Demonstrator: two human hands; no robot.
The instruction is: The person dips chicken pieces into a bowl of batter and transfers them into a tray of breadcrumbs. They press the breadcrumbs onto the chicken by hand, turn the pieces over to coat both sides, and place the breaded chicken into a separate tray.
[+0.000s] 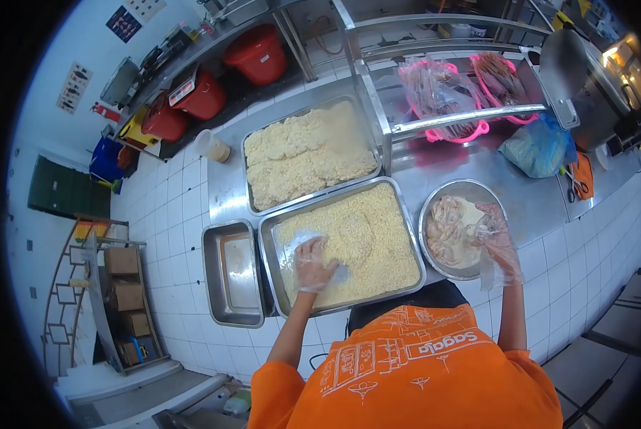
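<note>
My left hand (313, 266), in a clear plastic glove, rests with fingers apart on the coating crumbs at the left side of a steel tray (412, 247). A flat crumb-covered piece (354, 237) lies in the crumbs to its right. My right hand (497, 242), also gloved, reaches into a round steel bowl (425, 207). Its fingers are curled around raw chicken there and partly hidden. More raw chicken (445, 222) sits in milky liquid on the bowl's left side.
Behind stands a second tray (251, 154) of breaded pieces. A steel pan (211, 250) is at left, a plastic cup (211, 146) further back. Pink baskets (477, 131) with bagged items, a blue plastic bag (538, 154) and scissors (571, 187) lie on the right. A metal rack post (370, 100) rises behind the trays.
</note>
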